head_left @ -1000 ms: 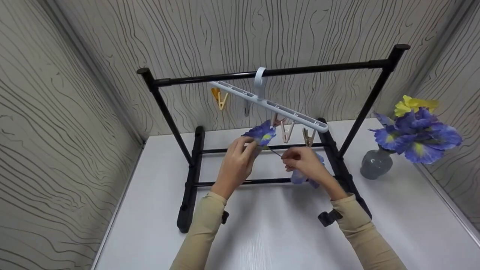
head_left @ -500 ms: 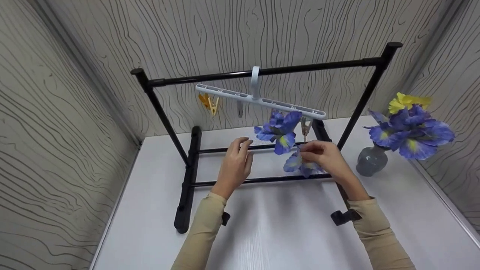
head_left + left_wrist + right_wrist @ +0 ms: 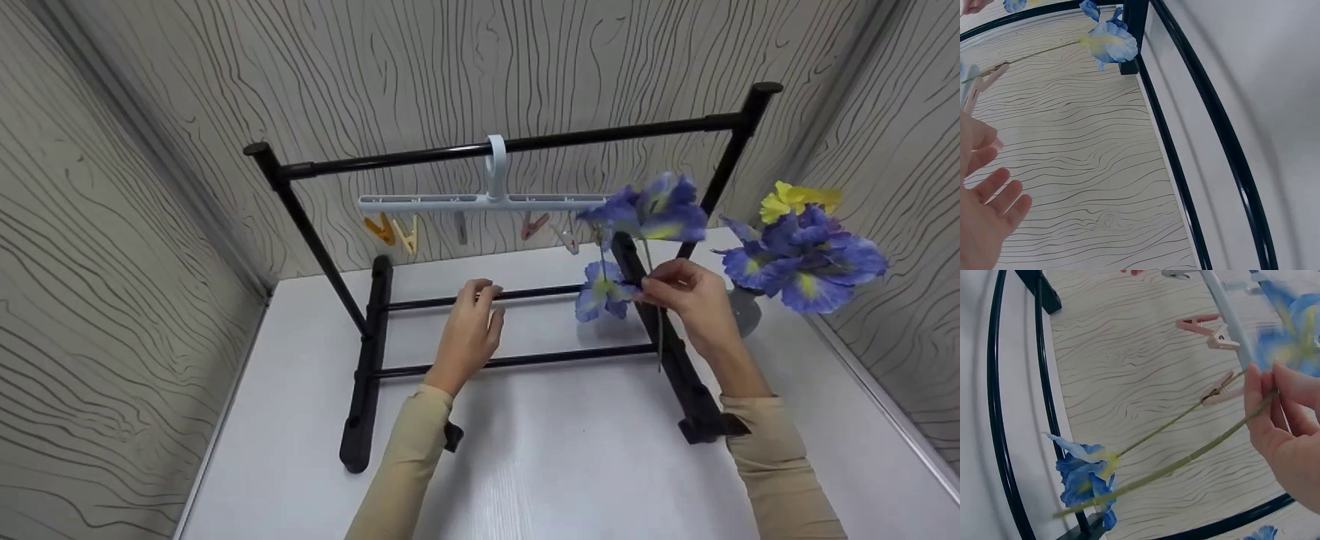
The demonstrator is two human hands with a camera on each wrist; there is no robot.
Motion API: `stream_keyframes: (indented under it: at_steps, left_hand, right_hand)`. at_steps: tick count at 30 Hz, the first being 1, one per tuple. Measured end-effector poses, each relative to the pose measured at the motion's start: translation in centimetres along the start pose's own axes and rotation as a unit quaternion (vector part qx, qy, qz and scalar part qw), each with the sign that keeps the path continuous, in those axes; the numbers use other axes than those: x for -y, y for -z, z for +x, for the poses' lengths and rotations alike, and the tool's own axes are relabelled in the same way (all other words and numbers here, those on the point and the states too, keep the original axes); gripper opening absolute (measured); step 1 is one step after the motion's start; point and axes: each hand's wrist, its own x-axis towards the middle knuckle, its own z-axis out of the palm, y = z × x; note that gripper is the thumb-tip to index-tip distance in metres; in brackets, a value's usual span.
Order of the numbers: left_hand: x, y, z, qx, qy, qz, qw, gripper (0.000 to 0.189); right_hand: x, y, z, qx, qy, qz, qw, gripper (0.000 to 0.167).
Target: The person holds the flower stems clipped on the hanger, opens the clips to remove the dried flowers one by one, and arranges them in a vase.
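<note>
In the head view my right hand (image 3: 697, 307) pinches the stem of a blue-purple artificial iris (image 3: 664, 210), bloom up and stem end pointing down. Beside it, another iris (image 3: 602, 296) hangs bloom down from a clothespin at the right end of the pale hanger (image 3: 427, 202). The right wrist view shows the held stem (image 3: 1185, 461) crossing in front of the hanging iris (image 3: 1086, 475), whose stem is clipped in a clothespin (image 3: 1221, 389). My left hand (image 3: 466, 337) holds nothing, fingers loosely bent, near the middle of the black rack (image 3: 600, 137).
More clothespins, an orange one (image 3: 381, 229), a cream one (image 3: 407, 234), a grey one (image 3: 460, 227) and pink ones, hang along the hanger. On the right stands a grey vase (image 3: 746, 311) with blue irises (image 3: 810, 259) and a yellow flower (image 3: 795, 201). Patterned panels enclose the white table (image 3: 555, 465).
My left hand has let go of the iris bloom and stayed near the middle. My right hand has carried the iris rightward. The hanger has swung from slanted to nearly level with the bar.
</note>
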Motion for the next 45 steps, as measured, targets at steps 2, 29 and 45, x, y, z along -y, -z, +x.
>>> stream_keyframes:
  at_steps: [2, 29, 45]
  left_hand:
    - [0.1, 0.3, 0.3, -0.021, 0.006, 0.009, 0.9997, 0.024]
    - [0.7, 0.9, 1.0, -0.068, 0.072, -0.032, 0.9946, 0.019]
    - [1.4, 1.8, 1.0, -0.101, 0.096, -0.047, 0.9891, 0.026]
  right_hand:
    - [0.1, 0.6, 0.1, -0.043, 0.0, 0.051, 0.9978, 0.005]
    - [0.5, 8.0, 0.1, -0.281, 0.066, 0.166, 0.943, 0.006]
    - [0.1, 10.3, 0.3, -0.345, 0.185, 0.071, 0.9174, 0.016]
